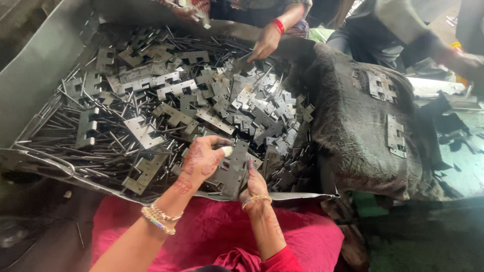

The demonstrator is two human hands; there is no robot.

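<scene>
The left hand (201,160) and the right hand (255,185) both gripped one dark hinge plate (233,168) at the near edge of the metal tray (30,85). The left hand's fingers curled over the plate's left side, thumb pressed on its face; the right hand's fingers pinched its right edge. The plate lay between the two hands, long axis running roughly up and away from the person, tilted slightly right. Loose hinge plates (212,111) and thin pins (65,126) filled the tray beyond. A co-worker's hand (264,44) reached in from the far side.
</scene>
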